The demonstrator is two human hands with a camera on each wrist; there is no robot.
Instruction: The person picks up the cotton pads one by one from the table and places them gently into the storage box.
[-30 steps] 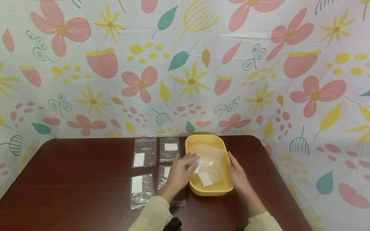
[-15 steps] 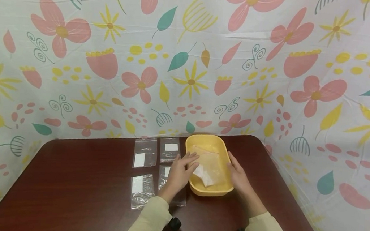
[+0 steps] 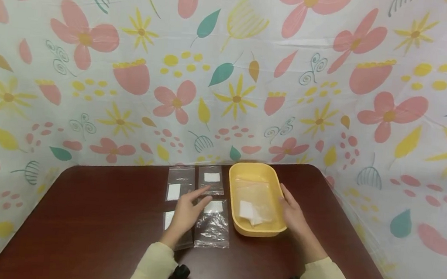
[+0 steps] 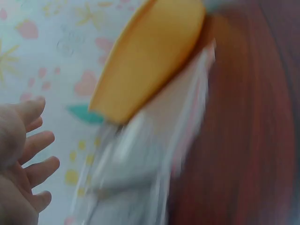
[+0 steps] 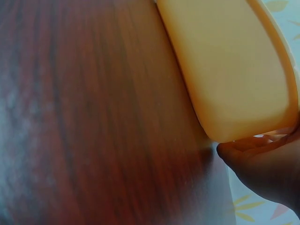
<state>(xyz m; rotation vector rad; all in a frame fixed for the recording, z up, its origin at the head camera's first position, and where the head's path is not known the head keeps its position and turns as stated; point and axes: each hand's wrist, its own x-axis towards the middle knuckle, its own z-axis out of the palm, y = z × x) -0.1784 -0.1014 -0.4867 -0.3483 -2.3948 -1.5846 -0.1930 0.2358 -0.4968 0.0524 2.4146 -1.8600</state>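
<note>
My left hand [image 3: 187, 211] hovers over the clear zip bags with fingers spread and nothing between them. Beneath and around it lie several flat zip bags with white labels, among them a near right bag [image 3: 213, 228], a far right bag [image 3: 211, 181] and a far left bag [image 3: 181, 178]. A near left bag is partly hidden by the hand. My right hand [image 3: 295, 213] holds the right side of a yellow plastic tray [image 3: 255, 232], fingers along its outer wall. Inside the tray rests another clear zip bag [image 3: 262, 199] with a white label.
Everything stands on a dark red-brown wooden table [image 3: 95, 217]. A flower-patterned cloth [image 3: 182, 66] hangs behind the table's far edge and along its right side. In the left wrist view the bags are blurred.
My left hand has moved left from the tray to over the zip bags. The bag inside the tray has settled flatter. My right hand stays at the tray's side.
</note>
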